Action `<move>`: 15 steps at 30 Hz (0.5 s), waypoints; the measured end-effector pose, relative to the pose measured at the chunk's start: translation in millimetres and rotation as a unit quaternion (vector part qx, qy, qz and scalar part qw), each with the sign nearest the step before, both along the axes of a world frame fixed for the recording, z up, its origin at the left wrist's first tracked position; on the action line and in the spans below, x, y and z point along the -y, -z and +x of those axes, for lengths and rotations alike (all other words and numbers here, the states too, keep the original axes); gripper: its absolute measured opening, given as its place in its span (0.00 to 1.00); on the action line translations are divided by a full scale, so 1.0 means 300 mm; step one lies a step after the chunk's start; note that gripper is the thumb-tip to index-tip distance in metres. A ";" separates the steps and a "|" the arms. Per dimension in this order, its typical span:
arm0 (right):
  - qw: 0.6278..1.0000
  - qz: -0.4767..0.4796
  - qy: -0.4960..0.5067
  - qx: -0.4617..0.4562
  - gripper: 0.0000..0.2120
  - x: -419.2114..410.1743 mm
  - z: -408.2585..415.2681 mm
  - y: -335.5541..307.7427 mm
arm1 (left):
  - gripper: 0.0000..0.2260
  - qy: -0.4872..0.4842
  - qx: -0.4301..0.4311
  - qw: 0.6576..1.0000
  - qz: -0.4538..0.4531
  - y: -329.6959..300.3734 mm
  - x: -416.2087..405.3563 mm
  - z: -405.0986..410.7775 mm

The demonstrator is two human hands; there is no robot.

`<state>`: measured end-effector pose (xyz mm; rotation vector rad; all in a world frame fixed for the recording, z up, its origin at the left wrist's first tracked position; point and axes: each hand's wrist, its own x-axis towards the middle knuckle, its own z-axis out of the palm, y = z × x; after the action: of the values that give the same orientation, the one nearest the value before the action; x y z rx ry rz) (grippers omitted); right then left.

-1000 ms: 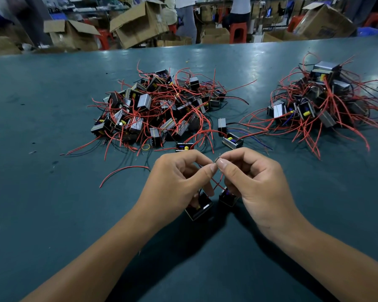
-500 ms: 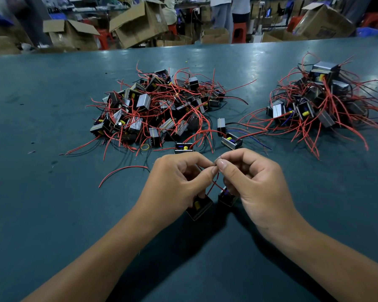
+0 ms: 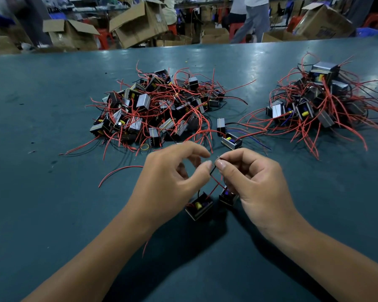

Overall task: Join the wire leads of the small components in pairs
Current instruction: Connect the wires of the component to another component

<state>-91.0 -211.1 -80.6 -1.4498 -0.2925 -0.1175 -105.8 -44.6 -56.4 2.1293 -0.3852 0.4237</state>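
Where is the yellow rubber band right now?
In the head view, the small yellow rubber band lies flat on the green table at the near edge of the left pile of red-wired components, just beyond the left hand.

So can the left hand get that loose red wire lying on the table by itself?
Probably yes. The loose red wire lies alone on the green table, just left of the left hand, nothing between them. That hand's fingers look open, though they touch the leads.
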 end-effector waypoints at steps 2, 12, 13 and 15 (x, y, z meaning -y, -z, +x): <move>1.000 -0.008 -0.013 0.011 0.02 0.005 -0.007 -0.005 | 0.05 -0.006 0.065 0.996 0.056 -0.027 -0.005 0.004; 0.996 -0.059 -0.036 0.050 0.03 0.009 -0.022 -0.015 | 0.06 0.018 0.023 0.999 0.039 -0.038 0.002 0.016; 0.996 -0.068 -0.030 0.058 0.02 0.009 -0.025 -0.016 | 0.06 0.013 0.022 0.999 0.043 -0.038 0.004 0.014; 0.993 -0.090 -0.016 0.079 0.02 0.009 -0.028 -0.012 | 0.07 -0.001 0.021 0.998 0.055 -0.041 0.008 0.011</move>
<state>-99.3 -213.9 -76.9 -1.6165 -0.4642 -0.1839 -102.4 -47.1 -44.1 2.2301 -0.4396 0.4595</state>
